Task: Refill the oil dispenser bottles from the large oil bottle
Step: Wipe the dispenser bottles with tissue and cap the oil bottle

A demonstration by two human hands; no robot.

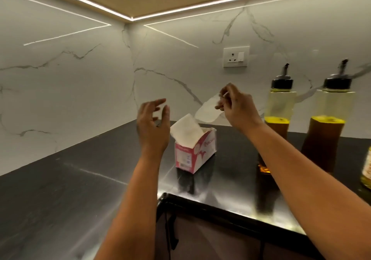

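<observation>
Tissue [206, 110] pinched in the right hand's [235, 107] fingers could tear or topple the tissue box [193, 149] mid-frame; the left hand [153, 123] hovers released. 2 dispenser bottles [279, 109] stand capped at right on the worktop [80, 179].

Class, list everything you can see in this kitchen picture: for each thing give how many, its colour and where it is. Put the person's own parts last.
Clear plastic oil dispenser bottles with black spout caps: two, amber oil low inside, on the counter at right.
Large bottle with a yellow label: one, only its edge shows at far right.
Pink and white cardboard tissue box: one, mid-counter, white tissues sticking up.
Thin white tissue sheet: one, in the air above the box.
White wall socket: one, on the marble wall.
Glossy black countertop: one, L-shaped.
Left hand: fingers relaxed, holding nothing, left of the box.
Right hand: pinches the sheet.
</observation>
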